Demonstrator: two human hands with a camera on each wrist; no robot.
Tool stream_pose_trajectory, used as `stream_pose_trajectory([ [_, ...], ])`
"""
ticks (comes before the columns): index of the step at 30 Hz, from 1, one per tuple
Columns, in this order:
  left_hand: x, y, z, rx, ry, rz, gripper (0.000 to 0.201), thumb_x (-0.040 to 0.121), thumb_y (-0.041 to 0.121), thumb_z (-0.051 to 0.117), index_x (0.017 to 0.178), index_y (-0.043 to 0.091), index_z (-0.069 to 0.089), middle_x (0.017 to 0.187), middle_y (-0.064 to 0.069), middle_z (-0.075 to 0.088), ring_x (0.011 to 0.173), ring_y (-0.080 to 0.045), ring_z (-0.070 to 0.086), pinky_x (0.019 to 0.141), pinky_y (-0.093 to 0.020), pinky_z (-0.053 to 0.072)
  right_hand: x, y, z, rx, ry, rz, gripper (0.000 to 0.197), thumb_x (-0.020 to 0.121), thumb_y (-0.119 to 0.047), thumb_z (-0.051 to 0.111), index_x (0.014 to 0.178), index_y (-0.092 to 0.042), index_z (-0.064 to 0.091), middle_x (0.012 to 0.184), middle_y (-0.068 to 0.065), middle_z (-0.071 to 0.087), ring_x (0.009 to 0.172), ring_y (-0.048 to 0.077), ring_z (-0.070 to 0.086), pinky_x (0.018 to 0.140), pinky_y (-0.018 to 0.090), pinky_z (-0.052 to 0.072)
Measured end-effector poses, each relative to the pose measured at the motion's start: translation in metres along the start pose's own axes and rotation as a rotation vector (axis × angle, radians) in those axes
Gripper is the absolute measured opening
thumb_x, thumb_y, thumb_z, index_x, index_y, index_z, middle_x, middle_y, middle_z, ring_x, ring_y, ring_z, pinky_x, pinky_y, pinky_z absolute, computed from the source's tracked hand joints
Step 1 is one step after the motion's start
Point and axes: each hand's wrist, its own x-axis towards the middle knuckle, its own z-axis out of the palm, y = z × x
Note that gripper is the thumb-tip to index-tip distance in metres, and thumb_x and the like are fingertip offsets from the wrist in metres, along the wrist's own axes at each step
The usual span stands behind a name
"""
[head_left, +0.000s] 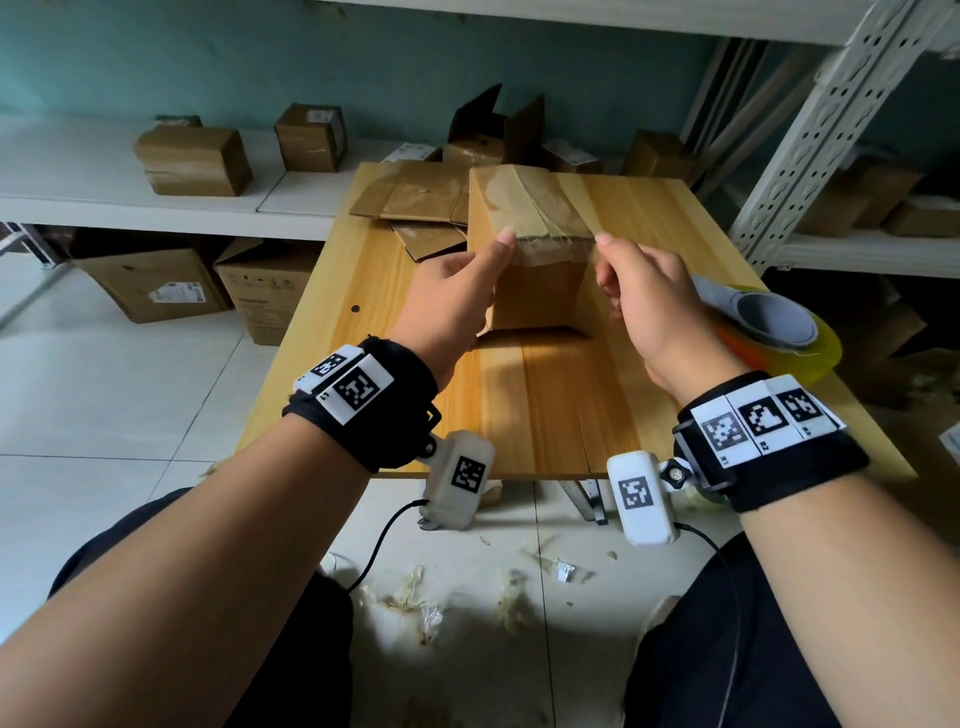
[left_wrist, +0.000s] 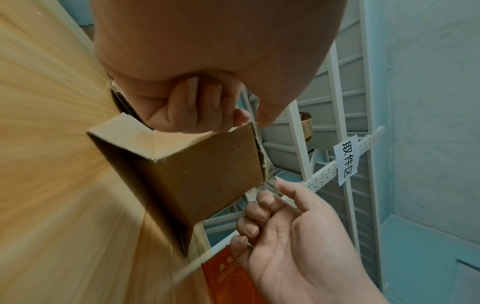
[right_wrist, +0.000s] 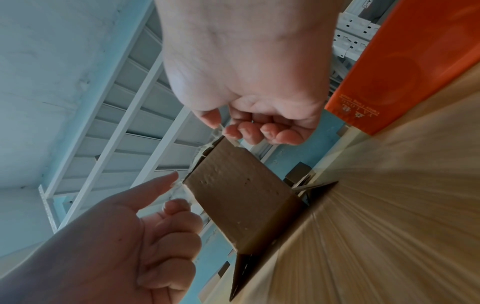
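Thumb and forefinger of the left hand (head_left: 457, 291) pinched one end of the clear tape strip (head_left: 553, 240) at the near left top corner of the cardboard box (head_left: 535, 291). Only the left wrist view showed its other fingers (left_wrist: 187, 102) curled into the palm. The right hand (head_left: 644, 306) pinched the strip's other end at the box's near right top corner. The right wrist view showed the film caught between thumb and forefinger, where the head view gave only the thumb tip. The strip lay stretched along the box's near top edge. The box stood upright on the wooden bench (head_left: 545, 405). Only the head view showed flattened cartons (head_left: 410, 200) behind and left of the box. A tape roll (head_left: 779, 332) lay right of the box; the wrist views showed only its orange printed face.
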Motion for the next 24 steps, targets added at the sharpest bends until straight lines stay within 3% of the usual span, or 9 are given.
stream_pose_trajectory([
  [11,0.007,-0.006,0.003,-0.006,0.006,0.024,0.034,0.104,0.045,0.060,0.093,0.013,0.057,0.065,0.004,0.040,0.049,-0.009,0.035,0.046,-0.023,0.029,0.002,-0.003,-0.001,-0.004,0.003,-0.035,0.037,0.100,-0.046,0.052,0.068,-0.027,0.053,0.078,0.010,0.044,0.074,0.023,0.045,0.073,0.041,0.038],
  [17,0.013,-0.010,0.002,0.040,0.062,0.070,0.033,0.101,0.044,0.065,0.087,0.016,0.057,0.070,0.004,0.048,0.059,-0.010,0.040,0.054,-0.024,0.034,0.003,-0.002,-0.002,-0.010,0.023,-0.055,0.036,0.100,-0.043,0.055,0.069,-0.023,0.055,0.076,0.012,0.044,0.073,0.022,0.045,0.072,0.041,0.040],
  [24,0.012,-0.014,-0.004,0.198,0.132,0.227,0.036,0.098,0.048,0.068,0.085,0.015,0.062,0.064,0.010,0.053,0.055,-0.003,0.045,0.054,-0.019,0.040,0.004,-0.001,-0.008,-0.069,0.009,-0.108,0.036,0.102,-0.040,0.055,0.070,-0.026,0.059,0.075,0.016,0.047,0.072,0.020,0.047,0.071,0.038,0.041],
])
